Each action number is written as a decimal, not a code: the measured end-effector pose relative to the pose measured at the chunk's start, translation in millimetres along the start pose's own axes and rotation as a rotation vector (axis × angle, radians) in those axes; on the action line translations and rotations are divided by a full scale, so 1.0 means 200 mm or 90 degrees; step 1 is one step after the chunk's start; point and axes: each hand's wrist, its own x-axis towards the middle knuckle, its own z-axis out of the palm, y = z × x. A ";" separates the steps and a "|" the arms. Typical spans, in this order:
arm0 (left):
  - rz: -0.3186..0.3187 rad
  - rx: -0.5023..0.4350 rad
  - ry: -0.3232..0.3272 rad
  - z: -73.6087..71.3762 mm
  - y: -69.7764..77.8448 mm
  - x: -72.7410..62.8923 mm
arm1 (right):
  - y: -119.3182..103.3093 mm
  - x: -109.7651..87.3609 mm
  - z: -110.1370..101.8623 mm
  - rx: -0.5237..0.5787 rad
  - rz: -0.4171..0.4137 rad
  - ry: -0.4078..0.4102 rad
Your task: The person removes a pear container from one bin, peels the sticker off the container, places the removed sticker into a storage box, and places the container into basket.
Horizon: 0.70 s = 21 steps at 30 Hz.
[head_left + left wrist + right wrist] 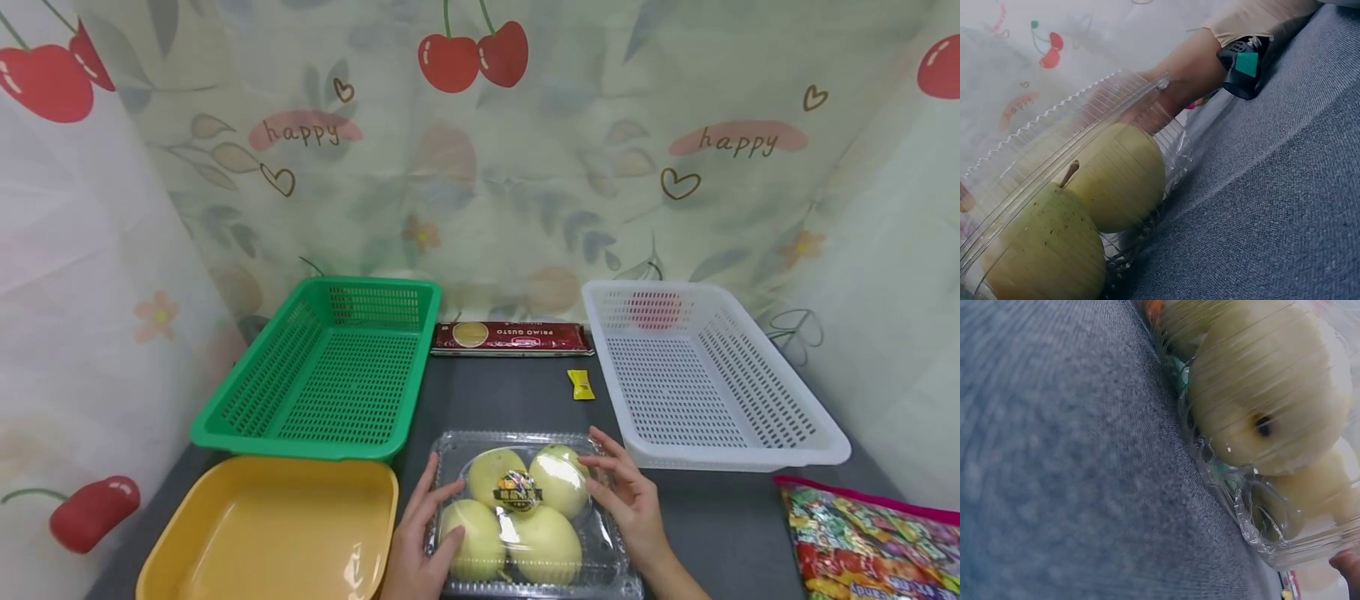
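Observation:
A clear plastic clamshell box [525,442] of several round, pale yellow-green pears [542,546] lies on the dark grey table, with a black-and-gold label on its lid. My left hand [426,537] rests against its left side, fingers and thumb reaching over the lid's edge. At the far right part of the lid, my right hand [628,498] touches with its fingers extended. The left wrist view shows pears [1124,178] through the ribbed wall, with the right hand behind. Close by in the right wrist view is a pear [1272,387]; a fingertip [1349,567] meets the box's rim.
A yellow tub [281,533] and a green basket [408,417] stand on the left. To the right are a white basket [738,457] and a colourful candy bag [873,542]. Farther back lie a red biscuit packet [513,337] and a small yellow-wrapped sweet [581,385].

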 end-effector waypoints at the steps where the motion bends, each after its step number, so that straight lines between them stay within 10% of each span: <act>1: -0.003 -0.003 0.001 0.00 0.00 0.00 | 0.00 0.00 0.00 0.000 -0.002 -0.001; 11: 0.044 0.029 0.023 0.01 -0.03 -0.01 | 0.00 0.00 -0.01 -0.008 0.024 0.000; 21: 0.005 -0.003 -0.006 0.00 -0.03 0.00 | 0.00 0.00 -0.01 -0.025 0.024 -0.007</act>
